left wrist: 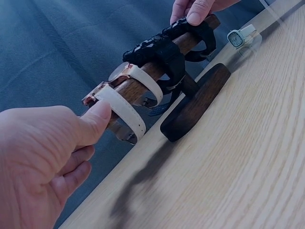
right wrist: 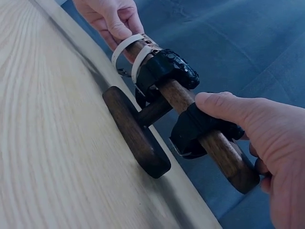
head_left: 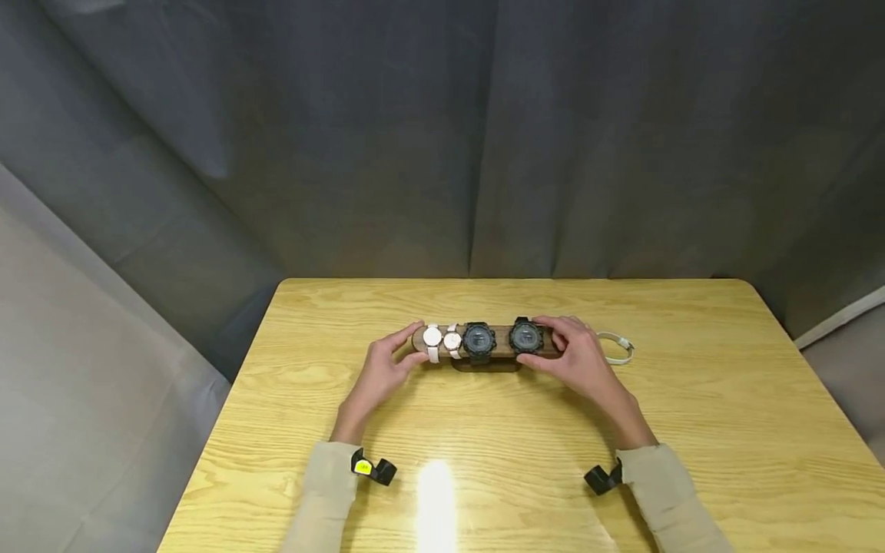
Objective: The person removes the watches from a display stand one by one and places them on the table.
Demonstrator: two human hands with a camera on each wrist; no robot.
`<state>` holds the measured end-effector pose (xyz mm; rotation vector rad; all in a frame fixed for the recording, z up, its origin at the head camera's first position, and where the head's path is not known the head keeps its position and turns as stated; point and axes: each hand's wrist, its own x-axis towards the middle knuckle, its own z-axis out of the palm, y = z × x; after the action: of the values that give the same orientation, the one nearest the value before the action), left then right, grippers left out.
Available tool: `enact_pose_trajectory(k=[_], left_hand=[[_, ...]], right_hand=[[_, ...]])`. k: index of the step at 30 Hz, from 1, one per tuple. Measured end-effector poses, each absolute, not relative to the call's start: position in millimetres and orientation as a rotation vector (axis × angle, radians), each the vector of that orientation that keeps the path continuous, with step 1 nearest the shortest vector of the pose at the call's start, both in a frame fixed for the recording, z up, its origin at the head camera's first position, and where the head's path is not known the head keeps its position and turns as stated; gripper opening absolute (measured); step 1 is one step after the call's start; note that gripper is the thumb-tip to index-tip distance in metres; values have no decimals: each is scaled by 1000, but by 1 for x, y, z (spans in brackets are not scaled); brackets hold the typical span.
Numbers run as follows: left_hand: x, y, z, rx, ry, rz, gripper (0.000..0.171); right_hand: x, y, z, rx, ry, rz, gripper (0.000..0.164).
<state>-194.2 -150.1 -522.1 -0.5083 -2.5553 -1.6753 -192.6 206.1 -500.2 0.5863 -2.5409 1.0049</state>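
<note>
Because the wooden watch stand's [head_left: 502, 340] bar reaches well past its short foot [right wrist: 136, 131] at both ends, uneven pressure from the two hands could tip it. The stand is on the table [head_left: 518, 445], nearer the far edge than the near one, roughly midway between the left and right edges. The left hand [head_left: 387, 365] pinches the bar's left end, thumb against the outer white-strapped watch [head_left: 432, 336]; an outward tug could drag that watch off. The right hand [head_left: 584, 365] grips the right-hand black digital watch [head_left: 526, 336], which an outward pull could slide off the bare stub beyond it. A loose white watch [head_left: 625, 342], lying towards the table's right edge, could be knocked by that hand's knuckles.
</note>
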Motion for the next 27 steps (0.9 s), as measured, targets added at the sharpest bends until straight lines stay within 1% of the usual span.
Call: enact_pose_trajectory(k=[14, 27], left_hand=[[-197, -149, -526, -518, -2556, -1682, 56], [-196, -147, -524, -508, -2563, -1657, 58]], right_hand=[[-188, 215, -504, 510, -2569, 1099, 66], [-187, 227, -501, 484, -2605, 1112, 64]])
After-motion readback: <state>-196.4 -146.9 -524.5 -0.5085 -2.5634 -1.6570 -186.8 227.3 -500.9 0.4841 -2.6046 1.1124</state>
